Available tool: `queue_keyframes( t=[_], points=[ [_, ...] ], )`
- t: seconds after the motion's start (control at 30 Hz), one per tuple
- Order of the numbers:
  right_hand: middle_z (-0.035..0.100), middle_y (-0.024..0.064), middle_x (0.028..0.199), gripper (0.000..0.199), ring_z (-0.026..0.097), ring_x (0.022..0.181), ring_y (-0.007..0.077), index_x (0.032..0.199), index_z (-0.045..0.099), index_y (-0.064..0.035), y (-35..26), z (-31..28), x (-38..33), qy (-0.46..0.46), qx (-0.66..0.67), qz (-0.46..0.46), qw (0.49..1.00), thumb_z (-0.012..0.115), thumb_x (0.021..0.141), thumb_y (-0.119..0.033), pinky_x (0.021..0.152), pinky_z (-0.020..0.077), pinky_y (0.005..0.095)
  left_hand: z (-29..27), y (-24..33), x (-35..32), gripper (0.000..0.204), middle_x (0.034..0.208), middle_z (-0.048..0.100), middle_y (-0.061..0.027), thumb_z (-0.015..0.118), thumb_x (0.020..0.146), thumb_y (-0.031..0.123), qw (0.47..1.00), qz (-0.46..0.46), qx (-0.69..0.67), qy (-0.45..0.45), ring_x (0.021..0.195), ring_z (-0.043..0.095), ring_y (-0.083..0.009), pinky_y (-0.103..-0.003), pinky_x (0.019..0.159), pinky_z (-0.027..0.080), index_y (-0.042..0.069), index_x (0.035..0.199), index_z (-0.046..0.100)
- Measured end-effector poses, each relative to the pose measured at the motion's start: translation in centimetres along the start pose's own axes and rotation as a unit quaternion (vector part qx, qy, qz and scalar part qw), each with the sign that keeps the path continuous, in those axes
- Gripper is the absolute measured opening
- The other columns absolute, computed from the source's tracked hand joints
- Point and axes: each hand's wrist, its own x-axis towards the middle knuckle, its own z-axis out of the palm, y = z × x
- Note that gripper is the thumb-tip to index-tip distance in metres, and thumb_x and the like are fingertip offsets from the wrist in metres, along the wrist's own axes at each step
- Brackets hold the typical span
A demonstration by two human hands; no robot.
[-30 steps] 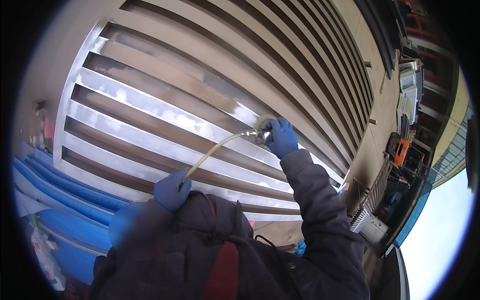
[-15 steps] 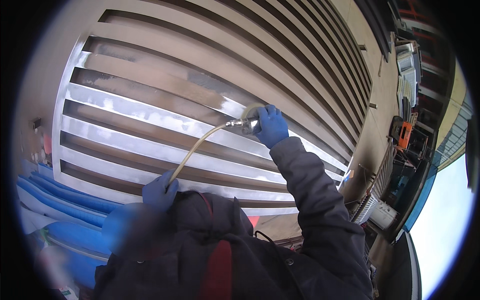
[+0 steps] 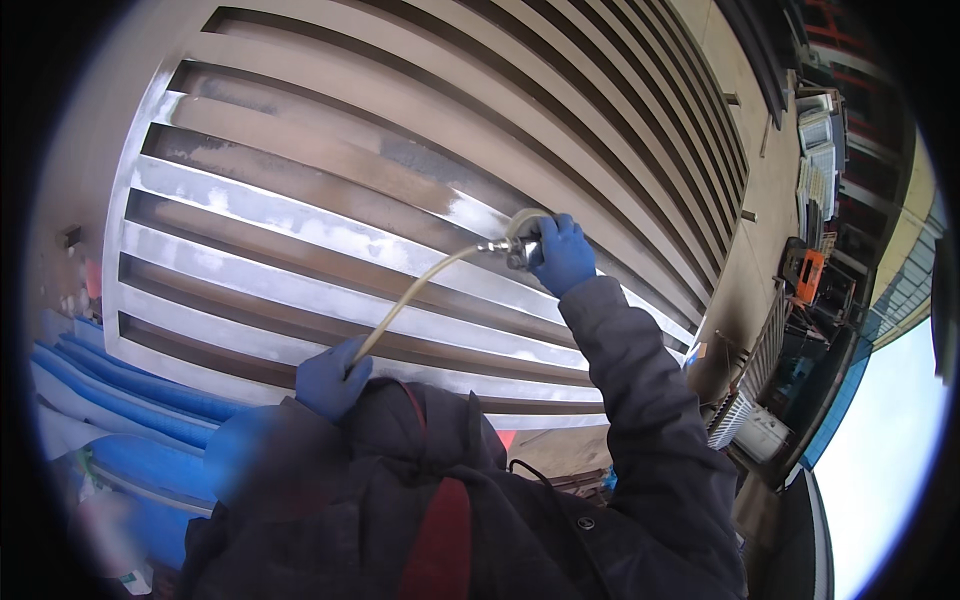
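In a blue glove, my right hand [image 3: 566, 256] is closed around a small metal air sander [image 3: 519, 252] with a pale round pad [image 3: 530, 216]. The pad lies against a slat of a large slatted metal panel [image 3: 270, 222]; exact contact is hidden behind the tool. From the sander's left end, a yellowish air hose [image 3: 418, 288] curves down to my left hand [image 3: 332, 380], also gloved in blue and closed around it. The nearer slats look bright and silvery; those farther off are dull brown, and the slat by the tool has a bright patch left of it.
Blue padded sheets [image 3: 140, 400] are stacked at the left. Along the right lie stacked pale panels [image 3: 818, 160], an orange machine [image 3: 808, 275] and a white container [image 3: 765, 430]. Dark gaps separate the slats.
My right hand and the sander have shifted right along the slat, drawing the hose with them. My left hand has moved slightly right, still on the hose.
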Motion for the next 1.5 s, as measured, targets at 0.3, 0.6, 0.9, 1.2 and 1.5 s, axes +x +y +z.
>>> queue_keyframes(
  t=[0.3, 0.6, 0.9, 1.2, 1.5],
  points=[
    [0.059, 0.018, 0.121, 0.05, 0.063, 0.107, 0.0417, 0.119, 0.06, -0.0123, -2.0, -0.8, 1.7, -0.022, -0.01, 0.006, 1.0, 0.084, 0.075, -0.015, 0.09, 0.057, 0.0514, -1.3, -1.3, -0.2, 0.04, 0.105, 0.075, -0.0181, 0.067, 0.098, 0.031, 1.0, 0.006, 0.002, 0.03, 0.094, 0.073, -0.0386, -0.046, 0.081, 0.059, 0.01, 0.132, 0.069],
    [0.059, 0.0177, 0.124, 0.051, 0.064, 0.112, 0.0408, 0.12, 0.062, -0.0119, -1.1, -0.8, 0.3, -0.039, -0.026, 0.026, 0.999, 0.086, 0.075, -0.02, 0.09, 0.0593, 0.0493, 0.1, -0.5, -0.6, 0.04, 0.105, 0.075, -0.0204, 0.068, 0.097, 0.029, 0.998, 0.043, -0.021, 0.043, 0.094, 0.073, -0.0397, -0.046, 0.081, 0.059, 0.007, 0.131, 0.07],
    [0.059, 0.0184, 0.125, 0.056, 0.063, 0.113, 0.0408, 0.124, 0.059, -0.0122, -0.5, 0.0, 0.5, -0.04, -0.018, 0.034, 0.998, 0.086, 0.075, -0.021, 0.094, 0.0574, 0.0506, -1.0, 0.0, -0.4, 0.043, 0.108, 0.076, -0.0187, 0.068, 0.097, 0.033, 0.998, 0.043, -0.011, 0.05, 0.097, 0.074, -0.038, -0.046, 0.084, 0.06, 0.007, 0.131, 0.069],
    [0.058, 0.0191, 0.127, 0.056, 0.063, 0.115, 0.0411, 0.124, 0.059, -0.0118, 1.9, 0.1, -0.9, -0.064, -0.026, 0.085, 0.994, 0.085, 0.076, -0.022, 0.092, 0.0584, 0.0512, 0.1, 0.3, -0.6, 0.044, 0.107, 0.075, -0.0212, 0.069, 0.096, 0.03, 0.998, 0.061, -0.004, 0.018, 0.096, 0.074, -0.0399, -0.048, 0.082, 0.059, 0.008, 0.134, 0.069],
    [0.059, 0.0184, 0.124, 0.048, 0.064, 0.111, 0.0407, 0.12, 0.059, -0.0118, 0.8, 0.1, -1.0, -0.043, -0.035, 0.076, 0.996, 0.081, 0.079, -0.022, 0.089, 0.0596, 0.051, -0.7, -0.9, -0.8, 0.045, 0.11, 0.076, -0.0196, 0.071, 0.096, 0.036, 0.999, 0.043, 0.01, 0.023, 0.099, 0.075, -0.037, -0.046, 0.084, 0.06, 0.01, 0.132, 0.07]
  ],
)
